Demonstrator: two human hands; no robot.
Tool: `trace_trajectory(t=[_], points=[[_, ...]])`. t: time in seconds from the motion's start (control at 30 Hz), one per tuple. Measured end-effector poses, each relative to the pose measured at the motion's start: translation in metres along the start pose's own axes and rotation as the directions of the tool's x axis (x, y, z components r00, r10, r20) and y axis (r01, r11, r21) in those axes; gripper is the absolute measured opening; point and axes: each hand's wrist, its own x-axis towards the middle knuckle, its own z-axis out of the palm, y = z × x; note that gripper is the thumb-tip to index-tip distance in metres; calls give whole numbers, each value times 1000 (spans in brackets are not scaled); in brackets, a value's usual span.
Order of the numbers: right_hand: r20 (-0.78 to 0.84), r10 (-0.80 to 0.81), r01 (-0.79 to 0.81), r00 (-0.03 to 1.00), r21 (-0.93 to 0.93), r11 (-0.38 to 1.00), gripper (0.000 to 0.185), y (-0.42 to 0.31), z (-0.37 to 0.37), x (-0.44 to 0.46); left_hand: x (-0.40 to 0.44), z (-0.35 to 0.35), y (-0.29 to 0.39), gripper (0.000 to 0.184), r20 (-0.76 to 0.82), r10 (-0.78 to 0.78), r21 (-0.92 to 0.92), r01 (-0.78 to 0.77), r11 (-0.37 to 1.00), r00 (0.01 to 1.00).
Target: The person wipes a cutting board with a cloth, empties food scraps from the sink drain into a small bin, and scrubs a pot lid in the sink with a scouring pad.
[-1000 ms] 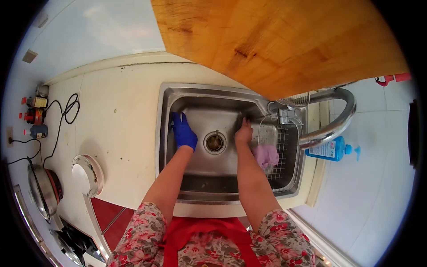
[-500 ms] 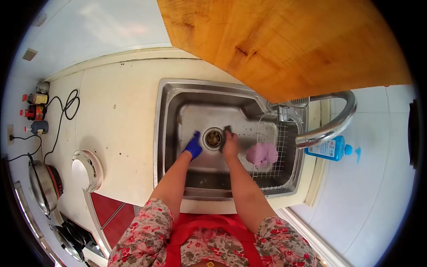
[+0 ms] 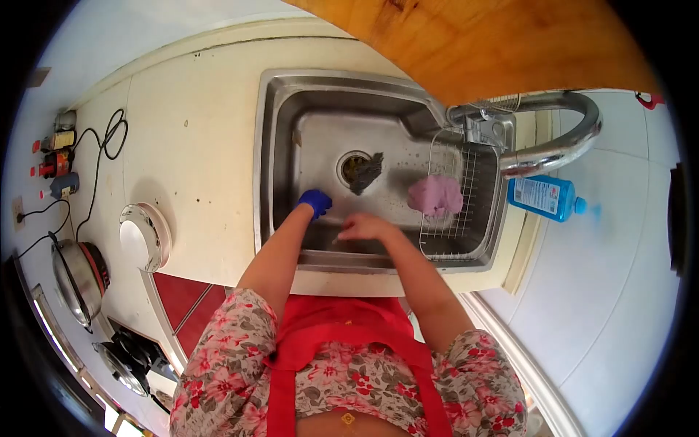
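Observation:
My left hand (image 3: 315,204), in a blue glove, is over the left side of the steel sink (image 3: 320,135). Its fingers are curled, with nothing visible in them. Bare, my right hand (image 3: 364,227) is low over the sink's near side, its fingers pressed together. Something small seems to show at its fingertips, too blurred to name. A dark grey scrubbing pad (image 3: 366,173) lies against the right edge of the drain (image 3: 349,167), partly covering it. Neither hand touches the pad. To the right, a crumpled pink glove or cloth (image 3: 435,195) rests on the wire rack (image 3: 448,240).
The curved faucet (image 3: 553,162) and a blue bottle (image 3: 546,198) are at the right. A wooden board (image 3: 524,44) overhangs the far right corner. On the left counter are stacked bowls (image 3: 143,237), a black cord (image 3: 98,175), sauce bottles (image 3: 57,162) and a pot (image 3: 76,280).
My right hand has let go of the scrubbing pad at the drain and drawn back toward me. The left glove's fingers have curled in. The view has shifted, so the sink sits higher.

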Motion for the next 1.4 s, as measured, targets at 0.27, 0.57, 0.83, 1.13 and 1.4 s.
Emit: trace_trajectory(t=[0.27,0.57,0.83,1.13,1.4], points=[[-561,51,-29,827,47,998,18,22,21,63,49,-14,-29,31,-562,372,373,-176,911,739],[-729,-64,-333,681,-386,861,24,-20,-58,85,-6,-45,58,63,-867,257,341,134,930,427],[-887,48,-96,459,3,995,23,42,-83,52,81,-55,24,69,-831,255,28,-420,907,494],[-996,51,-137,71,41,990,25,73,-75,56,46,19,49,67,-392,545,-46,-608,793,741],[-615,331,183,716,623,761,20,89,-27,110,48,17,21,40,-511,256,143,-212,967,821]])
